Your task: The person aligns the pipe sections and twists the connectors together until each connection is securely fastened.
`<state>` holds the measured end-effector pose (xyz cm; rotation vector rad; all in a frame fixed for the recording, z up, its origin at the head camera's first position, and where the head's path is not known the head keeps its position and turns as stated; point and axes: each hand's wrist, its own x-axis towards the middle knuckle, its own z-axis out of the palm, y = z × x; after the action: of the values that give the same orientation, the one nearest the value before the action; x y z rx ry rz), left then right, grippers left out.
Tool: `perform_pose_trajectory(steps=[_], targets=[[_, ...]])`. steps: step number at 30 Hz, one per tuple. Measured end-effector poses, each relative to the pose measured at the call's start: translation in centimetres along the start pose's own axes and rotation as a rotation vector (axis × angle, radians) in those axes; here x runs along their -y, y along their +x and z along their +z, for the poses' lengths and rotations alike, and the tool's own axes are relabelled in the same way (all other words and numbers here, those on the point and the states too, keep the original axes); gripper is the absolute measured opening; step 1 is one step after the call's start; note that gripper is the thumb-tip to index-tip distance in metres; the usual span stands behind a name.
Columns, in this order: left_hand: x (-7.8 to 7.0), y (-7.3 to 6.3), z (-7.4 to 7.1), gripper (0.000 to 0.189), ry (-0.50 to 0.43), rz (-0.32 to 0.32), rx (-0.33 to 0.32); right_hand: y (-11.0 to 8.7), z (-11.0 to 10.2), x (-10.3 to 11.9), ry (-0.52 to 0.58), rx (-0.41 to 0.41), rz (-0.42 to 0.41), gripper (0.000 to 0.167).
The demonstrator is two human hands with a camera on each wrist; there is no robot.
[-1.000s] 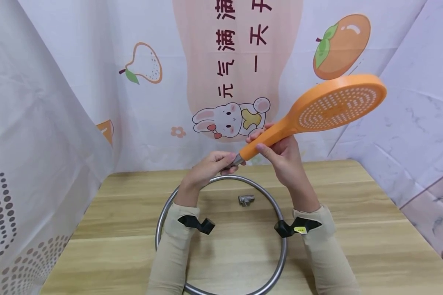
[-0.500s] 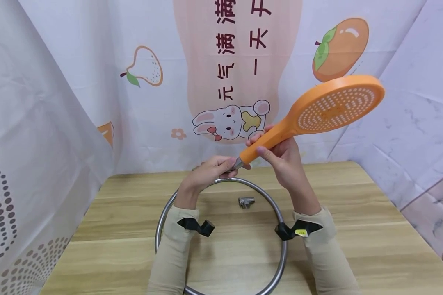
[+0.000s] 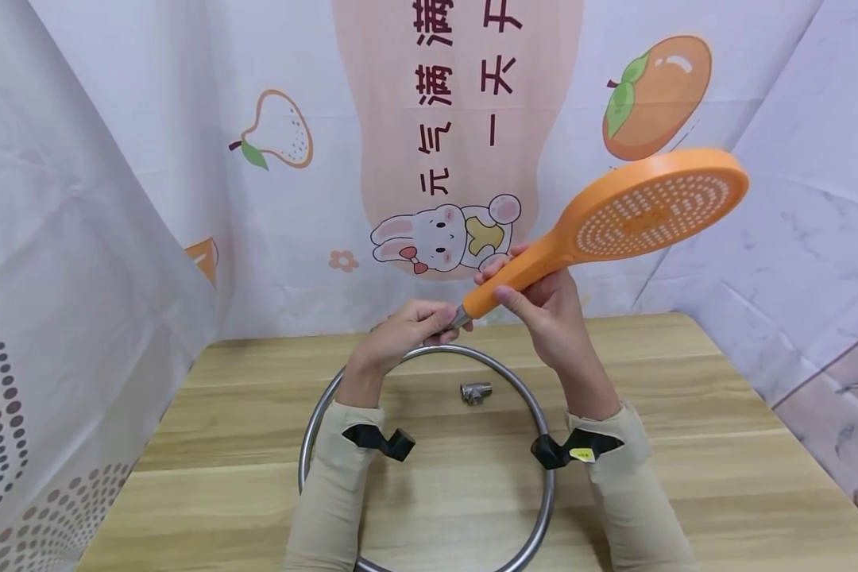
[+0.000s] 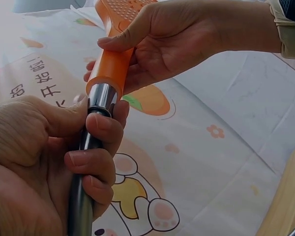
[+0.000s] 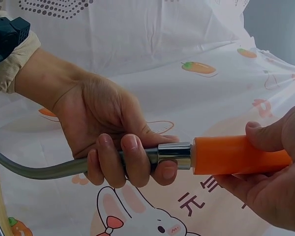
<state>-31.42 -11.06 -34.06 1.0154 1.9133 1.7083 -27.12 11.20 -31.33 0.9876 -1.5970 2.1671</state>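
Observation:
My right hand [image 3: 554,318] grips the handle of an orange shower head [image 3: 643,208], its round, dotted spray face tilted toward me at upper right. The left hand [image 3: 403,338] curls round the end of a grey metal shower hose [image 3: 539,413], thumb and fingers at the shiny connector nut [image 5: 174,155]. That nut sits against the bottom of the orange handle [image 5: 226,155]; how far it is threaded on cannot be seen. From the left hand, the hose loops down onto the table. Both hands are raised above the table's far edge.
A small chrome T-shaped fitting [image 3: 476,392] lies inside the hose loop on the wooden table [image 3: 686,445]. A printed cloth [image 3: 293,238] hangs behind the table. Each wrist wears a black camera mount [image 3: 400,445].
The left thumb and fingers shift slightly at the connector nut. Both hands and the shower head stay in nearly the same place.

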Motion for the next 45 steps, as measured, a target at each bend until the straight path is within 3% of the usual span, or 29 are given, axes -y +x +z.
perform_pose_trajectory(steps=[8,14,23,31,45], targets=[[0.28,0.00,-0.07,0.055,-0.028,0.028,-0.015,-0.04,0.24,0.16,-0.013,-0.015,0.012,0.044],[0.31,0.09,-0.05,0.044,-0.019,0.064,-0.018,-0.02,0.22,0.05,-0.009,-0.023,0.008,0.041],[0.42,0.05,-0.06,0.040,-0.006,0.062,-0.063,0.03,0.29,-0.01,-0.012,-0.048,0.027,0.041],[0.45,0.10,-0.06,0.051,-0.016,0.084,-0.078,0.05,0.19,-0.08,-0.009,-0.055,0.011,0.044],[0.53,0.15,0.02,0.049,0.004,0.102,-0.083,0.01,0.17,-0.12,-0.032,-0.087,0.027,0.044]])
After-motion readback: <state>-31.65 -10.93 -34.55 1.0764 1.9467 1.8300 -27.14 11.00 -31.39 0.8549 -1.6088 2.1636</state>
